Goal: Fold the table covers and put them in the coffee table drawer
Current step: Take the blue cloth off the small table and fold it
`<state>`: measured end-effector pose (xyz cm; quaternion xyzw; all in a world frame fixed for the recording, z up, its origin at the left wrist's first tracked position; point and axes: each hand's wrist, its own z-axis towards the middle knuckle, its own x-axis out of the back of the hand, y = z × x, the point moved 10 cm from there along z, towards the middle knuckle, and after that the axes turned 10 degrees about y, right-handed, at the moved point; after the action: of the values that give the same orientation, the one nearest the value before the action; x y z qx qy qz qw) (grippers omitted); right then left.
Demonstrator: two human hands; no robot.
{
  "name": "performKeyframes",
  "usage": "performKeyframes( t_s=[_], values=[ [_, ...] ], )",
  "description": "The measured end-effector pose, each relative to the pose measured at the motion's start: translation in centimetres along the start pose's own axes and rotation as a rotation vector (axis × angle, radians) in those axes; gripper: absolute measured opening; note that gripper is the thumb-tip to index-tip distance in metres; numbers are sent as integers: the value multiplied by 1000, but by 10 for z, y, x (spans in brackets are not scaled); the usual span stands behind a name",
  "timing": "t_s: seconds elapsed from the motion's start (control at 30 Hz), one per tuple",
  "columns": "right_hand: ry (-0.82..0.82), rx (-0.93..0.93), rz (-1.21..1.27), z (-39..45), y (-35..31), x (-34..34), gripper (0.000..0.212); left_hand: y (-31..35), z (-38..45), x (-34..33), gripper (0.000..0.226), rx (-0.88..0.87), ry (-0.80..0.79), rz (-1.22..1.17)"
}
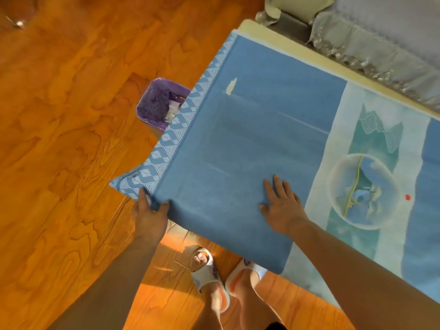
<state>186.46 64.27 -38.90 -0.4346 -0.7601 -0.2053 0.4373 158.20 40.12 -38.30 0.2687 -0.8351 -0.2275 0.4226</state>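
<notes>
Feet in slippers (pixel 209 272) on wood floor (pixel 59 151), nearest the camera. Both forearms reach forward to the table.

Left hand (pixel 148 214) pinches the near-left corner of the cover (pixel 238 151), thumb on top, fingers curled under the folded edge. Right hand (pixel 282 206) lies flat on the cover, fingers straight and spread, pressing down; holds nothing. Hands well apart, both on the near part of the cover.

Cover lies on the table, plain blue side up on the left part, folded over. A patterned blue-white border (pixel 176 136) shows under its left edge and hangs off the table side. To the right a printed section shows: pale band, teal shapes, a round bubble motif (pixel 362 191), a small red dot (pixel 408 197). Small white mark (pixel 232 86) on the blue area further up.

Left of the table, a bin (pixel 157 103) with a purple liner on the floor, partly hidden by the border.

Far side: cream table edge (pixel 297 47), then a grey sofa (pixel 371 41) with fringed cloth.
</notes>
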Motion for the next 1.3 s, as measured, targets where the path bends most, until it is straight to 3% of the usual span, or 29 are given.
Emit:
performKeyframes(
  t_s=[0.13,0.27,0.47,0.8,1.17,1.3],
  values=[
    [39,6,-3,-1,0,-1,75,39,6,1,69,-366,24,489],
    [81,44,20,-3,2,2,72,54,7,-25,74,-721,-84,874],
    [130,-21,52,3,7,3,76,81,18,-75,71,-752,-276,1142],
    [201,-47,58,3,7,-1,90,78,31,-79,78,-821,-252,1183],
    [191,-63,-7,6,5,13,90,89,36,-83,77,-948,-263,997],
    [212,-147,59,11,-2,22,71,89,36,-79,78,-1017,-276,984]
  ],
)
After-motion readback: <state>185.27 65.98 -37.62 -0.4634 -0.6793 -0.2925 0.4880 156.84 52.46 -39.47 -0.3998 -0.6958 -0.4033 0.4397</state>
